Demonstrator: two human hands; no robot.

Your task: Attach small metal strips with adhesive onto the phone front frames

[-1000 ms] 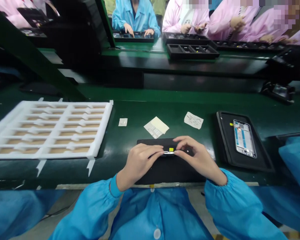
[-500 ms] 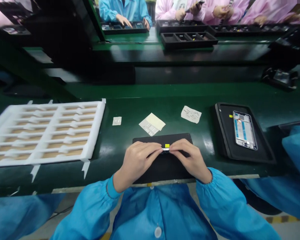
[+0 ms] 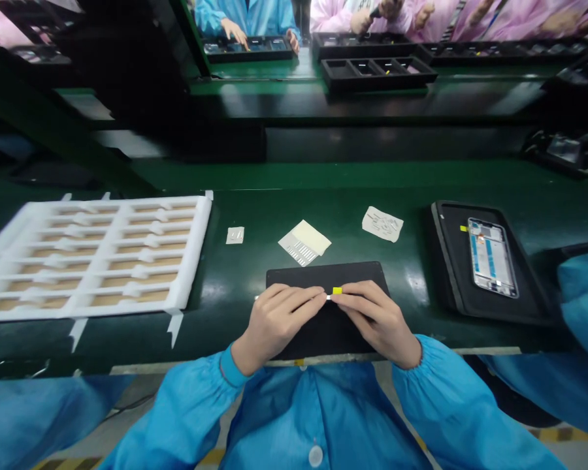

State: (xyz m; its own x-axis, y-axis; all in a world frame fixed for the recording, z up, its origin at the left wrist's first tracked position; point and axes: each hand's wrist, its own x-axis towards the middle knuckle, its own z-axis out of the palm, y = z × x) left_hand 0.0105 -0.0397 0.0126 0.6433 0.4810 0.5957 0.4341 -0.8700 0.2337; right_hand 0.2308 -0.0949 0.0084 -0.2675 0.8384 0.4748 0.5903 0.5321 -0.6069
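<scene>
My left hand (image 3: 285, 320) and my right hand (image 3: 378, 318) meet over a black mat (image 3: 318, 339) at the bench edge. Thumbs and fingertips of both pinch a thin part with a yellow tab (image 3: 337, 290); a narrow silver-white strip of it shows between the fingertips. The hands cover the rest, so its full shape cannot be told. Just beyond the mat lies a sheet of thin pale strips (image 3: 302, 251), partly under a cream paper (image 3: 311, 235). A small white square with slivers (image 3: 234, 235) is left of it, and a crumpled white paper with strips (image 3: 383, 224) right.
A white foam tray with slots (image 3: 198, 251) stands at left. On the right, a black tray (image 3: 451, 261) bears a phone frame (image 3: 492, 258) with a yellow tab. Co-workers in blue and pink sit across the bench behind black compartment trays (image 3: 379, 75); a blue sleeve (image 3: 585, 300) is at far right.
The whole scene has shifted slightly to the right in view. My right fingers have closed in toward the left fingertips, so less of the silver-white strip shows between them.
</scene>
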